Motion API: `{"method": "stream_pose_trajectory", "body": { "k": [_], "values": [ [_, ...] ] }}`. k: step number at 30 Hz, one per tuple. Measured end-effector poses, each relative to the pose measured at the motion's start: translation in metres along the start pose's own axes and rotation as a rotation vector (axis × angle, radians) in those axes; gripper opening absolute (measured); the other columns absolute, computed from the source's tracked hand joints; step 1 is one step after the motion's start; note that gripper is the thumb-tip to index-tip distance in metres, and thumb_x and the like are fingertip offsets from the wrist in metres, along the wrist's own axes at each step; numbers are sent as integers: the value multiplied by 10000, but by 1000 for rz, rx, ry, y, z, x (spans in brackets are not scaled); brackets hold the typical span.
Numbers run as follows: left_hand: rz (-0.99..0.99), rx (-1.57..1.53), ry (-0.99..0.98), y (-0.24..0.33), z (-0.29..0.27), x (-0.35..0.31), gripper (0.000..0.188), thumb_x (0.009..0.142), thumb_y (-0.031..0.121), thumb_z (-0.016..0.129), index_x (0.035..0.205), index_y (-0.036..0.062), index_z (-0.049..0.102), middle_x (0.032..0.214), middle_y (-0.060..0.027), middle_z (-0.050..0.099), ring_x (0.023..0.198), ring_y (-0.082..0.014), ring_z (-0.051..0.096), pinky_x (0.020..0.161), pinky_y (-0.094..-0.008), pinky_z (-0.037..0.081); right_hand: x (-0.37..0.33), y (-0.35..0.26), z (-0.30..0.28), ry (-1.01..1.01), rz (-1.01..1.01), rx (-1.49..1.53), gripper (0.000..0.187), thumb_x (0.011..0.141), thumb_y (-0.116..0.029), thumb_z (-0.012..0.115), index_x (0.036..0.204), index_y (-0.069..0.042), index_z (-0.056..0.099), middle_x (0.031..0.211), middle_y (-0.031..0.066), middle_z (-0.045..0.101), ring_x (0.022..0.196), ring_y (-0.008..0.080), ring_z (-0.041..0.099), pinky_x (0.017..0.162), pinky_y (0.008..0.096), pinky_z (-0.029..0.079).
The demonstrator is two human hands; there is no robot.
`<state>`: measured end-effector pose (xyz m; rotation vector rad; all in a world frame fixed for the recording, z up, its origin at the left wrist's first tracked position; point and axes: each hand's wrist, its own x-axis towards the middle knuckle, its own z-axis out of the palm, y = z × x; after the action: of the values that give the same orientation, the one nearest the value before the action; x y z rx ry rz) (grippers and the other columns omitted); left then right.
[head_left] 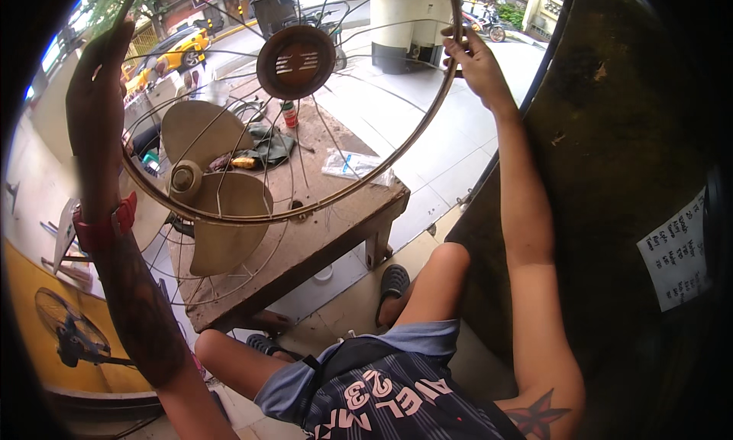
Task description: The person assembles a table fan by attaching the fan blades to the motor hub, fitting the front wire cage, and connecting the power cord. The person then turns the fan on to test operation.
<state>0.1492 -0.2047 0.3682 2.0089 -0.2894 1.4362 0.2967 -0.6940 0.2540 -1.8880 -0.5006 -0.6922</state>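
A round wire fan guard with a brown centre disc (295, 61) is held up in front of me. My left hand (98, 96) is closed on its left rim, and my right hand (475, 67) pinches the right rim with bent fingers. Behind and below the guard, a tan fan blade (233, 195) with a round hub (185, 180) sits at the left end of a worn wooden table (343, 215). Thin wires of a rear guard (200, 296) show around the lower blade. The raised guard stands apart from the blade and partly covers it.
On the table lie a dark cloth (272, 146), a yellow-handled tool (244, 163), a red can (289, 114) and a clear plastic packet (351, 163). A dark panel (611, 157) with a taped paper (676, 249) rises at my right. Another fan (72, 329) stands lower left.
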Motion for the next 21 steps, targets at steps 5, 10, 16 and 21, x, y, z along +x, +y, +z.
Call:
{"method": "stream_pose_trajectory", "body": {
  "k": [5, 10, 16, 21],
  "values": [
    [-13, -95, 68, 1, 0, -8, 303, 1024, 339, 725, 1227, 122, 783, 922, 25, 721, 713, -39, 525, 638, -222, 405, 5, 0, -1, 32, -53, -42, 413, 1058, -387, 659, 1371, -120, 618, 1079, 86, 687, 978, 174, 700, 834, 342, 606],
    [3, 28, 200, -1, 6, -31, 303, 1020, 331, 730, 1187, 83, 782, 1056, -29, 710, 733, -68, 602, 670, -261, 483, -54, 5, 32, 159, 307, 241, 868, 981, -477, 734, 1577, -12, 306, 1459, 227, 578, 1362, 321, 564, 1103, 437, 514],
    [-121, -141, 338, -3, 24, -45, 288, 1011, 307, 749, 1161, 62, 772, 934, -14, 657, 698, -48, 569, 598, -227, 445, -138, 13, 152, -136, 658, 663, 816, 1010, -320, 723, 1565, 27, 236, 1497, 238, 509, 1332, 337, 575, 1143, 485, 514],
    [-151, -285, 382, 5, 18, -51, 290, 1015, 311, 745, 1121, 41, 742, 832, 31, 599, 657, -27, 505, 562, -214, 408, -116, 5, 187, -134, 626, 913, 683, 1026, -156, 686, 1508, 6, 230, 1272, 182, 588, 1221, 273, 644, 1004, 407, 640]
  ]
}}
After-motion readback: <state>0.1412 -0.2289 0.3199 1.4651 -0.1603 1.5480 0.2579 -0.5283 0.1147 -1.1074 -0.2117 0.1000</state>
